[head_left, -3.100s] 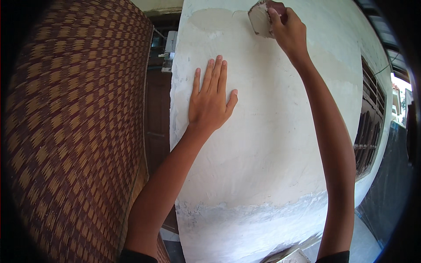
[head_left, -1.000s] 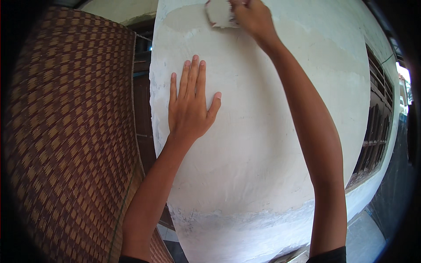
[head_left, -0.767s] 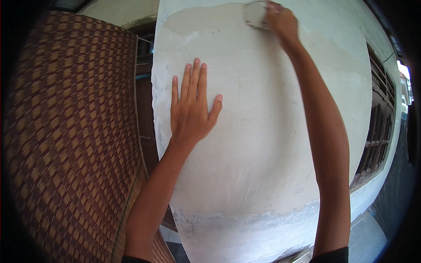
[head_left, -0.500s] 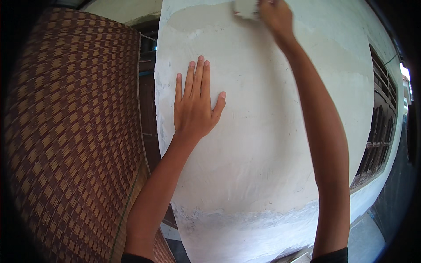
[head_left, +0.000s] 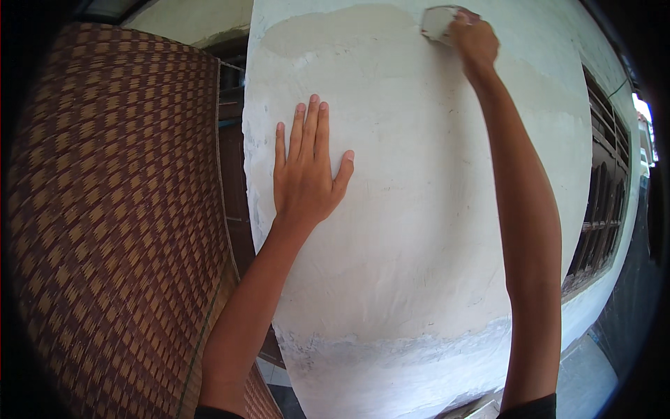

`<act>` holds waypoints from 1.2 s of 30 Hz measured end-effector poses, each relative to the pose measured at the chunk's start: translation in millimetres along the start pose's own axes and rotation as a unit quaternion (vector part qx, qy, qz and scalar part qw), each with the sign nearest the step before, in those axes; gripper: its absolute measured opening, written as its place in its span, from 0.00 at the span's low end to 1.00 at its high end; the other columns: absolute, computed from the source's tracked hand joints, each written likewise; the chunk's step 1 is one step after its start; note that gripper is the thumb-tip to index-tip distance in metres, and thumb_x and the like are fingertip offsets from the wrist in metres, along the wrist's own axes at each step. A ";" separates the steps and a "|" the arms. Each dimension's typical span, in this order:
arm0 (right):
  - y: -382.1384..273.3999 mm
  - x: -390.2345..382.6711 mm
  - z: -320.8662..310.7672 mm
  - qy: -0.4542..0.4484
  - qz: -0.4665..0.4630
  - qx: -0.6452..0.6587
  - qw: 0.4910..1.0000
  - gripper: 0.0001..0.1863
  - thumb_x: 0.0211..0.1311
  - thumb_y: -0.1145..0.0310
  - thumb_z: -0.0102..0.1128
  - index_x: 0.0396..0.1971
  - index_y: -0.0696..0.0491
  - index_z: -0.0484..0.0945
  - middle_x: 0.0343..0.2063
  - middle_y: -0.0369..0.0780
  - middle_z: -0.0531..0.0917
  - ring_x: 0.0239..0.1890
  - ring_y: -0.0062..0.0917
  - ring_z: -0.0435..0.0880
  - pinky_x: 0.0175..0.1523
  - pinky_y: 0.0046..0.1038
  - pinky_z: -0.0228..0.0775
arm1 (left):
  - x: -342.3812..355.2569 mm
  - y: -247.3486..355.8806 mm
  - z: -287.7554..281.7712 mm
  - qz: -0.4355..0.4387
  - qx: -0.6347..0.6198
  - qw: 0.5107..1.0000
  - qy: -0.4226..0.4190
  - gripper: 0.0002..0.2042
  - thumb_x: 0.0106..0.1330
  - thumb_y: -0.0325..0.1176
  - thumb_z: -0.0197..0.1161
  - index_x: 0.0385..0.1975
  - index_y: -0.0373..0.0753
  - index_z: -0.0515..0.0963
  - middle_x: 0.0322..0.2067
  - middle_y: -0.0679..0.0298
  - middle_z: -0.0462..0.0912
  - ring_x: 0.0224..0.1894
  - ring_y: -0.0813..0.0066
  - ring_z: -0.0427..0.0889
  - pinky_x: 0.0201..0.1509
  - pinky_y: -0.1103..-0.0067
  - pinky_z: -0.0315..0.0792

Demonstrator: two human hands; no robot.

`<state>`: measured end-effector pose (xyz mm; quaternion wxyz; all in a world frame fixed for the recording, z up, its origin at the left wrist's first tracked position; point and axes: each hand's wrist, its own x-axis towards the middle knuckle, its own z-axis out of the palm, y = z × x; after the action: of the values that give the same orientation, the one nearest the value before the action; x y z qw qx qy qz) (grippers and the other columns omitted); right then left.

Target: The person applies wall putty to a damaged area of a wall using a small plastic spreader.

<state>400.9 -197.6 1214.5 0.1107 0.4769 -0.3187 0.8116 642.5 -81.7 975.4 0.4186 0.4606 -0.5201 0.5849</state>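
Against the pale plastered wall, my left hand lies flat with fingers stretched out, near the wall's left edge. My right hand is raised high, gripping a flat putty scraper coated in pale plaster, with a dark reddish grip, held at the wall's upper part. Beside the scraper, to its left, is a greyer plaster patch with an irregular edge. The fingertips of my right hand are partly hidden around the grip.
A brown and tan woven mat hangs along the left, with a dark door behind it. A barred dark window is set in the wall at the right. Grey sheeting shows at the lower right.
My right hand and the scraper have swept to the right since half a second ago, after shifting back and forth earlier. My left hand stays flat on the wall.
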 end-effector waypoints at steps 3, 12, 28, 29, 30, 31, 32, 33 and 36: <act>-5.9 -12.6 -23.1 -0.057 0.027 0.107 0.992 0.28 0.66 0.50 0.53 0.42 0.64 0.82 0.41 0.56 0.85 0.48 0.48 0.84 0.55 0.41 0.73 | -0.2 1.3 -0.7 -0.004 0.017 1.000 0.000 0.35 0.69 0.44 0.53 0.72 0.33 0.53 0.74 0.53 0.54 0.76 0.57 0.51 0.77 0.57 0.41; -68.7 -83.4 32.9 -0.074 -0.201 0.179 0.960 0.20 0.70 0.58 0.52 0.44 0.62 0.78 0.37 0.53 0.85 0.44 0.46 0.85 0.50 0.41 0.75 | -2.0 -1.1 -1.1 0.000 -0.002 1.000 -0.003 0.35 0.69 0.42 0.53 0.73 0.33 0.52 0.73 0.53 0.54 0.76 0.55 0.52 0.77 0.56 0.42; -67.5 -92.2 -8.8 -0.161 -0.084 0.283 0.942 0.19 0.73 0.61 0.49 0.42 0.65 0.77 0.37 0.52 0.85 0.40 0.39 0.86 0.47 0.34 0.76 | -6.0 -4.0 -0.9 -0.007 0.027 1.000 0.000 0.35 0.69 0.44 0.53 0.72 0.33 0.54 0.73 0.54 0.54 0.75 0.57 0.52 0.77 0.57 0.43; -61.2 -92.6 9.9 -0.105 -0.199 0.283 0.932 0.18 0.72 0.61 0.50 0.42 0.63 0.78 0.37 0.52 0.85 0.40 0.43 0.86 0.48 0.36 0.76 | -4.2 0.3 1.2 -0.004 0.020 1.000 0.001 0.35 0.69 0.44 0.53 0.72 0.33 0.54 0.73 0.54 0.54 0.75 0.57 0.52 0.77 0.57 0.43; -64.5 -96.2 22.1 -0.077 -0.241 0.262 0.931 0.17 0.71 0.60 0.51 0.43 0.61 0.78 0.37 0.52 0.86 0.41 0.46 0.85 0.49 0.39 0.76 | -3.6 0.6 0.8 -0.005 0.013 1.000 -0.001 0.34 0.70 0.43 0.53 0.72 0.33 0.53 0.74 0.53 0.54 0.76 0.56 0.52 0.77 0.57 0.42; -58.6 -94.3 26.3 -0.076 -0.240 0.262 0.932 0.17 0.71 0.60 0.51 0.43 0.61 0.78 0.37 0.52 0.86 0.41 0.46 0.85 0.49 0.39 0.76 | -3.2 1.1 1.0 -0.006 0.005 1.000 -0.003 0.34 0.70 0.42 0.53 0.73 0.34 0.53 0.74 0.53 0.53 0.76 0.55 0.51 0.77 0.56 0.41; -51.5 -91.8 29.8 -0.078 -0.220 0.208 0.950 0.17 0.71 0.60 0.52 0.43 0.61 0.78 0.37 0.52 0.86 0.42 0.47 0.85 0.50 0.40 0.76 | -3.3 1.9 1.9 -0.005 0.004 1.000 -0.004 0.34 0.70 0.42 0.53 0.73 0.34 0.53 0.74 0.53 0.53 0.76 0.55 0.51 0.77 0.56 0.41; -47.7 -90.6 29.7 -0.081 -0.200 0.152 0.965 0.17 0.70 0.60 0.52 0.43 0.61 0.78 0.37 0.52 0.86 0.42 0.48 0.85 0.50 0.41 0.75 | -3.7 1.3 2.3 -0.005 0.004 1.000 -0.003 0.34 0.70 0.42 0.53 0.73 0.34 0.53 0.74 0.53 0.53 0.76 0.55 0.51 0.77 0.56 0.41; -25.8 -68.5 6.4 -0.085 -0.082 0.112 0.987 0.19 0.72 0.59 0.51 0.45 0.62 0.78 0.41 0.50 0.85 0.43 0.40 0.85 0.49 0.38 0.76 | -6.5 -4.6 -2.8 -0.006 0.014 1.000 -0.004 0.34 0.70 0.42 0.53 0.73 0.33 0.53 0.74 0.53 0.53 0.76 0.55 0.51 0.77 0.57 0.41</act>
<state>453.5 -173.2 1169.5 0.0956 0.5780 -0.1941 0.7868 648.1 -78.5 970.0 0.4133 0.4719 -0.5106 0.5880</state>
